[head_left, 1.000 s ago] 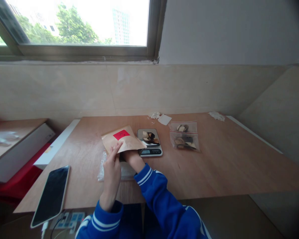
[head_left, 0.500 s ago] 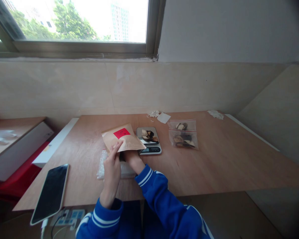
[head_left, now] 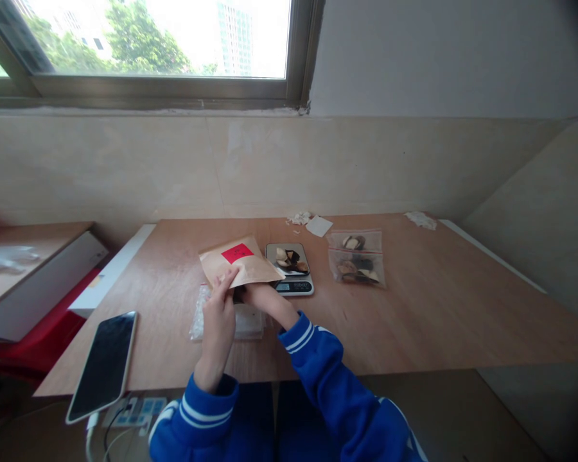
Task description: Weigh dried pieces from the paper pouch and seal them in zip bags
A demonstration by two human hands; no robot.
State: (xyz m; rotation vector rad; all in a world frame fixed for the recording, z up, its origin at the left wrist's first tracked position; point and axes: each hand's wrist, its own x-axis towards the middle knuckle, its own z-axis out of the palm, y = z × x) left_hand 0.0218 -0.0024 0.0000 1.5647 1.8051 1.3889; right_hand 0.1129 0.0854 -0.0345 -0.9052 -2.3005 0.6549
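My left hand [head_left: 220,314] grips a brown kraft paper bag [head_left: 212,262] with a red label, its thumb lying on the front near the lower edge. My right hand [head_left: 264,300] reaches in at the bag's near opening; its fingers are hidden inside, so their grip does not show. Just beyond, a small digital scale [head_left: 304,285] carries several dried pieces [head_left: 289,259], pale and dark, like sliced mushroom. Beneath my hands lie clear plastic bags [head_left: 248,326], partly covered by the left hand.
To the right lie two zip bags [head_left: 357,262] of similar dried pieces. Crumpled white scraps [head_left: 300,218] and a white paper square [head_left: 319,225] sit near the wall. A tablet [head_left: 105,366] with a cable overhangs the table's front-left edge, above a power strip [head_left: 139,411].
My right wrist and forearm have shifted slightly right, with the hand still at the bag's opening. My left hand keeps hold of the bag. The whole view has moved a little.
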